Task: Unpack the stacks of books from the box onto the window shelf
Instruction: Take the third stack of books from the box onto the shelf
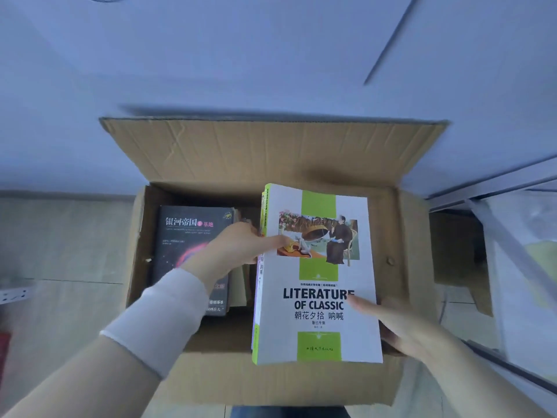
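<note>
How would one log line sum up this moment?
stack of books: held over box | left hand: grips it | right hand: grips it | black book: in box

Power strip [12, 295] left; metal rack [497, 181] right.

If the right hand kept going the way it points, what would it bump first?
Probably the white and green book: the right hand is touching its lower right edge, thumb on the cover.

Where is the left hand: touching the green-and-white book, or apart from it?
Touching. In the head view the left hand lays its thumb on the cover of the green-and-white book at the spine edge, with no gap.
</note>
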